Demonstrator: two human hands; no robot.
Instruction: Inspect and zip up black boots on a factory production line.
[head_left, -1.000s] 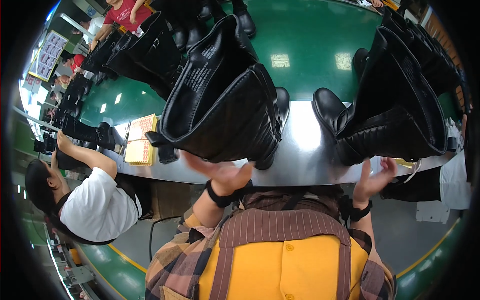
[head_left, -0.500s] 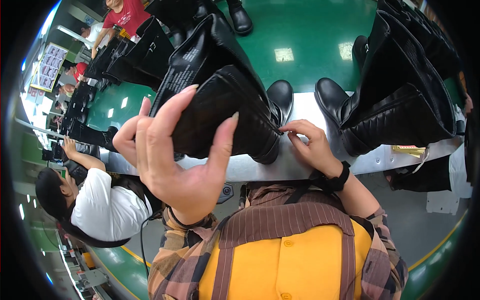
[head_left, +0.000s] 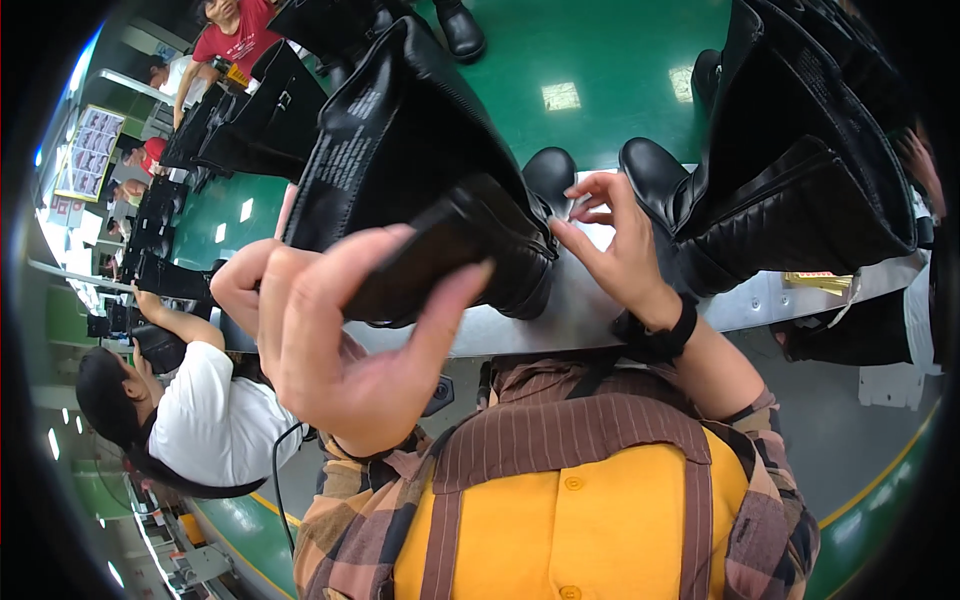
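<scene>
A tall black boot (head_left: 400,150) stands upright on the metal bench in front of me, its side opening spread and its toe pointing away. My left hand (head_left: 345,340) has thumb and fingers on either side of the boot's near shaft flap, gripping it close to the top edge. My right hand (head_left: 622,250) is just right of this boot, near its ankle. Its thumb and fingers are apart and hold nothing I can see. Another black boot (head_left: 770,230) with a quilted panel stands to the right of that hand.
The narrow metal bench (head_left: 740,312) runs across in front of me. Yellow paper slips (head_left: 815,282) lie on its right part. More black boots (head_left: 270,125) stand at the far left. A co-worker in white (head_left: 220,420) sits at my left; another in red (head_left: 240,40) is farther off.
My right hand has left the lower end of the boot's side opening, moving up and slightly right, its fingers spreading. The flap at my left hand now lies between thumb and fingers.
</scene>
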